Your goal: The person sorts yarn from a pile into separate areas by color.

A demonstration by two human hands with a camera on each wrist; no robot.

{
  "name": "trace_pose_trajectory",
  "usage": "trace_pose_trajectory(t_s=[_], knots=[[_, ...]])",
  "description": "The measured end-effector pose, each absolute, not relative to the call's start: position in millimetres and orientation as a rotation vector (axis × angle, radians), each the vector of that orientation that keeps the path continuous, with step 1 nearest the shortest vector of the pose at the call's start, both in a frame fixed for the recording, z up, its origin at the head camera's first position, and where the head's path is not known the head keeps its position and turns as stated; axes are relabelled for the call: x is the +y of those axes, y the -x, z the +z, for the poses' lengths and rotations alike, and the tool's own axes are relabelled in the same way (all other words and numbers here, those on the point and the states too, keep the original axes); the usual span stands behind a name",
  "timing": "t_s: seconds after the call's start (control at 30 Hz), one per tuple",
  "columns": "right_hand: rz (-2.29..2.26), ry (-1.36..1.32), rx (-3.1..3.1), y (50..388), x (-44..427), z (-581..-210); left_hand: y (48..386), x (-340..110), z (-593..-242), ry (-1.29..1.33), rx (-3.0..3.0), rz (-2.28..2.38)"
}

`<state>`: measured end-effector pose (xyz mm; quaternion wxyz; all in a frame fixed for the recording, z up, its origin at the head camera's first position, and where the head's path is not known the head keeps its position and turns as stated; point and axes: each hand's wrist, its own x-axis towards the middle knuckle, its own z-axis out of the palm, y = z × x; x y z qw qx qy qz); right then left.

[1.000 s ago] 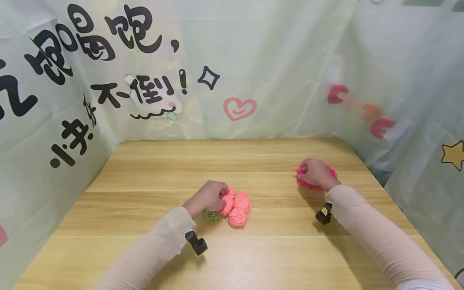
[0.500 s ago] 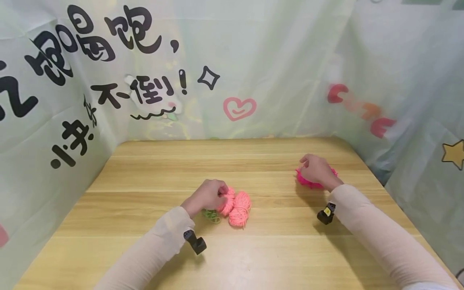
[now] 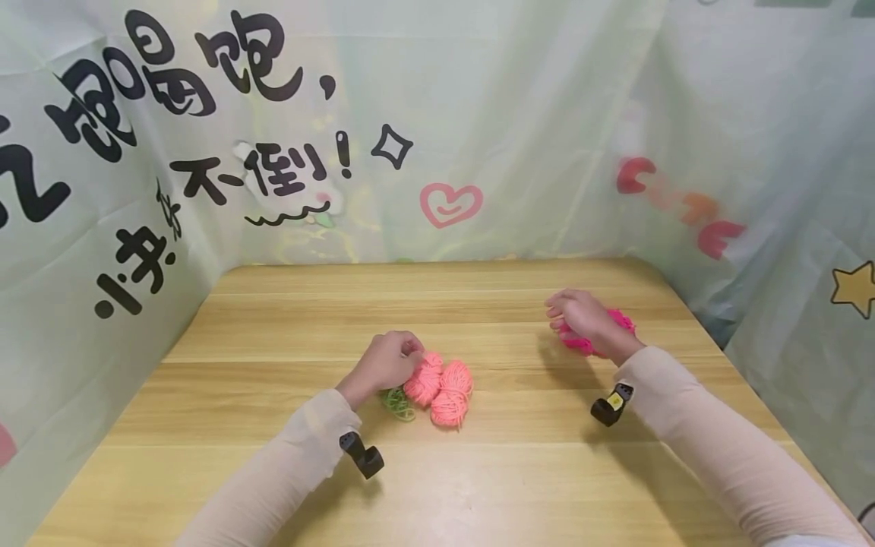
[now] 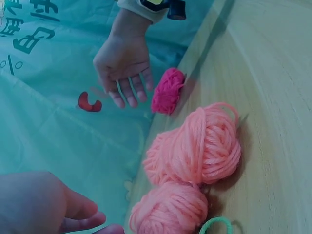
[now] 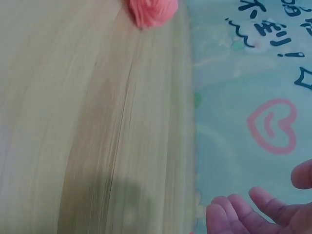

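Observation:
Two skeins of coral yarn lie side by side on the table: the left skein (image 3: 424,381) and the right skein (image 3: 453,396). My left hand (image 3: 384,362) hovers just above and left of the left skein, fingers loosely bent; the left wrist view shows that hand (image 4: 44,204) apart from the yarn and holding nothing. A tangle of green yarn (image 3: 399,405) peeks out below it. Farther right, a skein of magenta yarn (image 3: 622,322) is partly covered by my right hand (image 3: 584,315). Seen from the left wrist, the right hand (image 4: 127,66) is raised beside that skein with extended fingers.
The wooden table (image 3: 294,319) has a printed cloth backdrop (image 3: 533,152) along its back and both sides. A small black camera (image 3: 362,456) is strapped at the left wrist, and another camera (image 3: 611,404) at the right wrist.
My left hand has drawn off the left coral skein, upward and slightly left. The right hand has lifted from the magenta skein and shifted a little left. The yarn stays in place.

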<state>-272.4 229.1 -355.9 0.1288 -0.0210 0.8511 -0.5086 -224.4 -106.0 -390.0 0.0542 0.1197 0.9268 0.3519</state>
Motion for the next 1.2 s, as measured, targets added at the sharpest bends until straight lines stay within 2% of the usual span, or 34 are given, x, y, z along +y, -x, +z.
trace_pose_trajectory(t_s=[0.43, 1.2], knots=[[-1.68, 0.035, 2.104, 256, 205, -360, 227, -108, -387, -0.12, 2.476, 1.404], [-1.595, 0.007, 1.952, 224, 150, -401, 219, -106, -386, -0.107, 2.454, 1.293]])
